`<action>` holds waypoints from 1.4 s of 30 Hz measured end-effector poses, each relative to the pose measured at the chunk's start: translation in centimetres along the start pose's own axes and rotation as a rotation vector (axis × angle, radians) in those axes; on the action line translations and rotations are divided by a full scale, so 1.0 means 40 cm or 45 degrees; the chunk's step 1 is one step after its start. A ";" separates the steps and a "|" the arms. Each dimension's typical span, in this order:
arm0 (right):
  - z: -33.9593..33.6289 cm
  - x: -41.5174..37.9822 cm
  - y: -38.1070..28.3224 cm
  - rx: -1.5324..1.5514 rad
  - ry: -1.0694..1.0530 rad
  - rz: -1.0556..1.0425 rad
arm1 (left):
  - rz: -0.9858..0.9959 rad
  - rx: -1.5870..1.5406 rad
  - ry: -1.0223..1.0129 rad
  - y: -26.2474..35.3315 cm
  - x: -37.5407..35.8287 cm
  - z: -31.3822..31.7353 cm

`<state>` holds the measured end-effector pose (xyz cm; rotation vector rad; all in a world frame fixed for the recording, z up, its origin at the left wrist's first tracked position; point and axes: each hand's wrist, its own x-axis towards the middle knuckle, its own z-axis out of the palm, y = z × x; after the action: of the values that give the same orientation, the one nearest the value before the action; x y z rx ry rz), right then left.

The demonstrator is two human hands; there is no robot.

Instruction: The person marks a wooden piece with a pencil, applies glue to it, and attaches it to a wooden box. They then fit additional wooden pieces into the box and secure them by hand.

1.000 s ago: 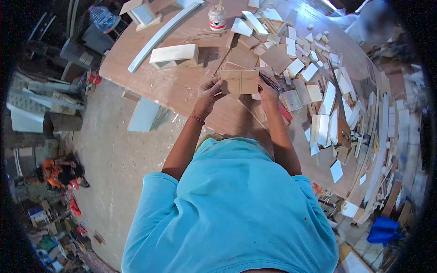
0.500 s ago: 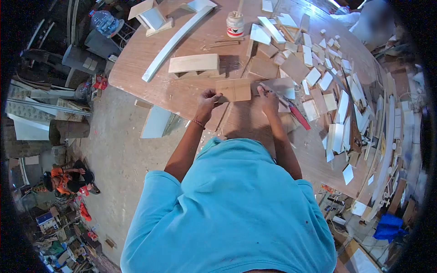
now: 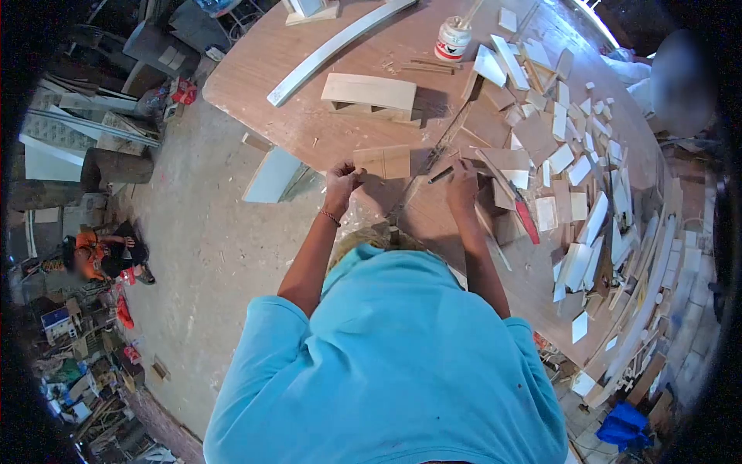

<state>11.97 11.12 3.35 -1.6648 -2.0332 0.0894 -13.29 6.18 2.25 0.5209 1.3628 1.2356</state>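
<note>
My left hand (image 3: 342, 183) is closed on the left end of a small flat wooden board (image 3: 384, 162), which lies level over the table's near edge. In my right hand (image 3: 462, 182), to the right of the board and apart from it, is a short dark tool (image 3: 441, 175), its tip pointing left. Just beyond the board stands a pale wooden block with openings in its near side (image 3: 369, 94). A red-handled saw (image 3: 527, 222) lies to the right of my right hand.
Many white and brown offcuts (image 3: 559, 120) cover the table's right side. A jar with sticks (image 3: 453, 39) and a long curved white strip (image 3: 340, 48) are at the back. On the floor at the left sits a person in orange (image 3: 91, 254).
My right hand has come away from the board and now has the dark tool in it. My left hand still holds the board. The whole view has shifted.
</note>
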 end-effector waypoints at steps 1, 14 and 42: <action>0.013 0.015 -0.007 0.306 -0.052 0.070 | -0.003 0.018 0.004 0.000 0.012 -0.002; 0.143 0.067 -0.199 0.873 -0.160 0.277 | 0.401 0.227 -0.052 0.038 0.143 -0.083; 0.285 0.200 -0.420 0.717 0.317 0.692 | 0.296 0.745 -0.263 0.210 0.374 -0.196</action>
<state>-8.89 17.40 2.16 -1.6911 -1.1812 0.5553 -26.86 19.25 1.28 1.2101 1.5087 0.9154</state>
